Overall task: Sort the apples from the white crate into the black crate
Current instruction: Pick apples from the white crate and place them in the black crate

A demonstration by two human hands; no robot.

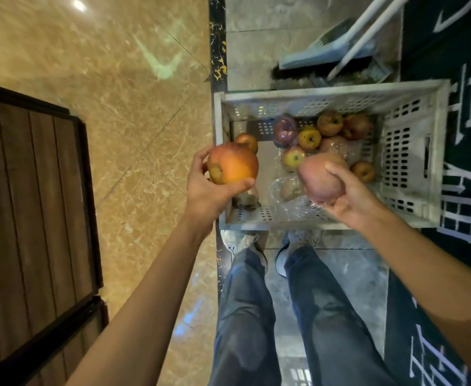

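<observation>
The white crate (pixel 412 162) stands on the floor in front of my feet and holds several apples (pixel 309 138), some in clear wrap. My left hand (pixel 209 188) grips an orange-red apple (pixel 232 162) above the crate's left rim. My right hand (pixel 345 190) holds a pale pink apple (pixel 322 178) over the crate's near half. No black crate is in view.
A dark wooden panel (pixel 31 207) with a black frame fills the left edge. A dustpan and broom (pixel 337 51) lie beyond the crate. A dark mat with white lettering (pixel 468 168) runs along the right. My legs and shoes (pixel 256 254) are just behind the crate.
</observation>
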